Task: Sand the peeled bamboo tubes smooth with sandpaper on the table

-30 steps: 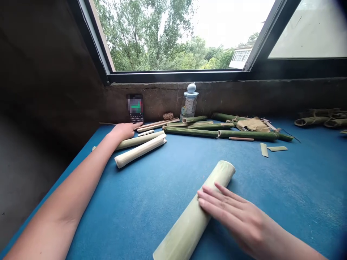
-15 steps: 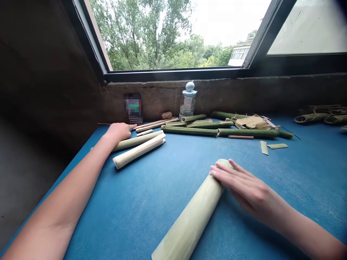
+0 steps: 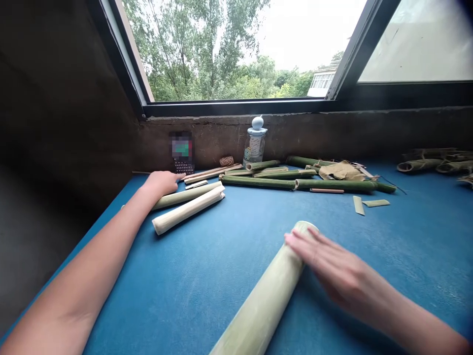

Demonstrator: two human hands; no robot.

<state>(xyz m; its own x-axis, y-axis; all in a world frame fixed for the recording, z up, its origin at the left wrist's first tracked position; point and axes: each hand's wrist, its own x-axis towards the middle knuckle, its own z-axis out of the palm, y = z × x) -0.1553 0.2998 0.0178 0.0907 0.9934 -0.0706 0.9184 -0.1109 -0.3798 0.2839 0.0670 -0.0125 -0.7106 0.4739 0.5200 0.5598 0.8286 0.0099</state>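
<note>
Fanned wider, my spread right hand rests on a pale-green peeled bamboo tube; dark-green unpeeled bamboo stalks remain upper right.

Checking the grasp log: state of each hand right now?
Left hand: open, resting on the blue tabletop, holding nothing.
Right hand: open, fingers laid on a peeled bamboo tube, not gripping.

The lower end of the peeled bamboo tube runs off the bottom edge, and part of it lies hidden under the motion-blurred right hand. The phone has a pixelated screen, the label on the glass jar is too small to read, and the green bamboo pieces are cut off at the right edge
</note>
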